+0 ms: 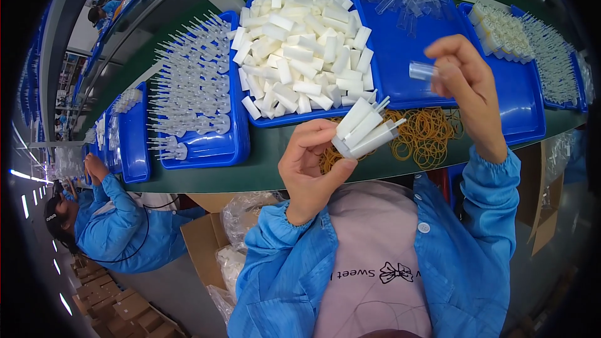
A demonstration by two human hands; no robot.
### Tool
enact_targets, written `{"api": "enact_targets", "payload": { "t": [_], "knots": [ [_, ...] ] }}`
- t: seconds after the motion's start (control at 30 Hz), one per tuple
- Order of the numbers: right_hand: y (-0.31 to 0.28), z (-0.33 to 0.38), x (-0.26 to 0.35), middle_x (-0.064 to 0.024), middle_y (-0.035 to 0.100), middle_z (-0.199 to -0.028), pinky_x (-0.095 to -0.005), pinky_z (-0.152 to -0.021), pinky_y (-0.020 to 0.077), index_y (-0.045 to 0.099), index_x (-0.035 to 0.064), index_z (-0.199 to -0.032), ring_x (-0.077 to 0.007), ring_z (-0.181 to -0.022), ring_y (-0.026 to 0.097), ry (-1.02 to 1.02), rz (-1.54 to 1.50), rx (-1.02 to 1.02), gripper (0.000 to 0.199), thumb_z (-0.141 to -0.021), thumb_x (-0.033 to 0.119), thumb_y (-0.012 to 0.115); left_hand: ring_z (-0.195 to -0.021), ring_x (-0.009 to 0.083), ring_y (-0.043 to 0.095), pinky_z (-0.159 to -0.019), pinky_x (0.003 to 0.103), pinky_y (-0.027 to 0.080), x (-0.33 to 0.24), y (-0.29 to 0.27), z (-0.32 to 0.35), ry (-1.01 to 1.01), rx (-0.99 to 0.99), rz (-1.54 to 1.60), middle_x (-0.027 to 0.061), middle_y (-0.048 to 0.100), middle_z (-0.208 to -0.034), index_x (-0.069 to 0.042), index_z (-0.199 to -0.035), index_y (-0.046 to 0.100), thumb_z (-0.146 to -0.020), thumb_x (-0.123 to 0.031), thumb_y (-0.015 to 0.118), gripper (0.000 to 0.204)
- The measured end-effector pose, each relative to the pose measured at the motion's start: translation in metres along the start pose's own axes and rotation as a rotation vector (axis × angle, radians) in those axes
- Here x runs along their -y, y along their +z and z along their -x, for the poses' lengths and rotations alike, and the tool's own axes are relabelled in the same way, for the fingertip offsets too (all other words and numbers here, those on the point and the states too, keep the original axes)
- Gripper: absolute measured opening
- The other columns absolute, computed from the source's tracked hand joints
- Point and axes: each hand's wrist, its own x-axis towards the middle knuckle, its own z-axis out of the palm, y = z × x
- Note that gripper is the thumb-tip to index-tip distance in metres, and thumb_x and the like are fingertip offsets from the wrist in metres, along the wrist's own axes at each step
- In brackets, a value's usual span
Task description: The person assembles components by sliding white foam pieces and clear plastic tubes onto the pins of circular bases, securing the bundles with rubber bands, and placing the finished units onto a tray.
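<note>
My left hand (308, 172) is closed around a small bundle of white blocks with thin translucent tips (366, 130), held tilted up over the table's near edge. How many pieces it contains is hard to make out. To the right and a little higher, my right hand (469, 84) pinches a short clear plastic tube (422, 71) between thumb and fingers, slightly blurred. That tube is apart from the bundle, above a blue tray (400, 44) with loose clear tubes (413, 3) at its far end. White foam-like blocks (300, 56) fill the tray behind my left hand.
Yellow-brown rubber bands (431, 134) lie on the green table behind the bundle. Trays of translucent nozzle-like parts (191, 81) stand left and far right, beside yellowish-white parts (501, 31). A co-worker in blue (134, 213) sits at left. An open cardboard box (203, 244) stands below the table.
</note>
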Motion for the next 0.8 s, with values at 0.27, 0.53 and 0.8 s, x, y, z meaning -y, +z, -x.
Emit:
{"api": "enact_targets", "payload": {
  "t": [0.27,0.53,0.8],
  "knots": [
    [0.015,0.009,0.001,0.0026,0.051,-0.069,-0.0182,-0.056,0.0352,0.057,0.0035,-0.082,-0.0025,-0.063,0.044,-0.038,-0.112,0.031,0.027,-0.093,0.028,0.057,-0.096,0.0219,0.058,-0.083,0.031,0.047,-0.006,0.003,0.001,0.279,0.034,-0.338,0.0136,0.056,-0.109,-0.002,-0.102,0.06,-0.061,0.007,0.077,0.046],
    [0.028,0.009,0.0,0.0016,0.052,-0.07,-0.0188,-0.057,0.0366,0.057,0.0031,-0.081,-0.003,-0.064,0.046,-0.044,-0.221,-0.067,0.027,-0.094,0.027,0.054,-0.092,0.0219,0.06,-0.078,0.03,0.048,-0.01,0.004,0.002,0.373,0.017,-0.47,0.0136,0.059,-0.105,-0.003,-0.099,0.062,-0.059,0.004,0.08,0.044],
    [0.034,0.013,0.0,0.0019,0.052,-0.07,-0.0189,-0.055,0.0343,0.058,0.0021,-0.082,-0.0025,-0.064,0.045,-0.023,-0.134,0.041,0.021,-0.093,0.02,0.057,-0.09,0.022,0.06,-0.077,0.03,0.049,-0.01,0.005,0.001,0.372,0.026,-0.477,0.0137,0.059,-0.105,-0.002,-0.1,0.061,-0.059,0.004,0.079,0.045]
  ]
}}
